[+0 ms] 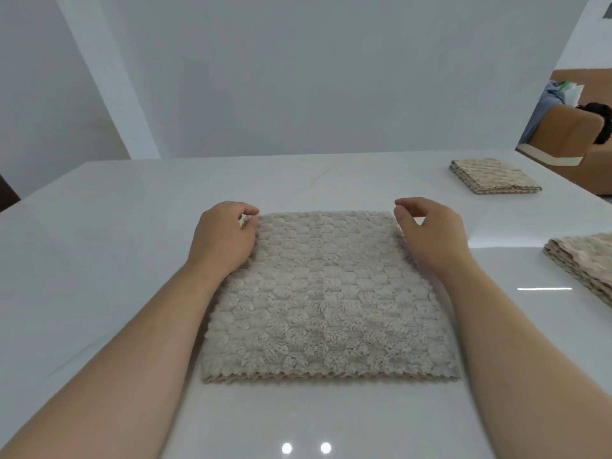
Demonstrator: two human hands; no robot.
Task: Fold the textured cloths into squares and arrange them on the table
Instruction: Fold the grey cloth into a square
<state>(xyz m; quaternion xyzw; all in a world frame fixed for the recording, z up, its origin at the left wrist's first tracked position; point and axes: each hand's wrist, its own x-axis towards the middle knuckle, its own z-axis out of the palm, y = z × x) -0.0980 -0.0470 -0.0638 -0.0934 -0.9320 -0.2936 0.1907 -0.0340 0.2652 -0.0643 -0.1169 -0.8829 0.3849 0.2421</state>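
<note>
Lying flat, nubby beige cloth [328, 299]; left hand [222, 240] pinches its corner, right hand [430, 233] loose.

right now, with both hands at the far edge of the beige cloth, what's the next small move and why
Probably close the right hand on the far right corner of the beige textured cloth. The left hand pinches the far left corner, while the right one sits open beside its corner. With both corners held, the far edge could fold over evenly.
</note>
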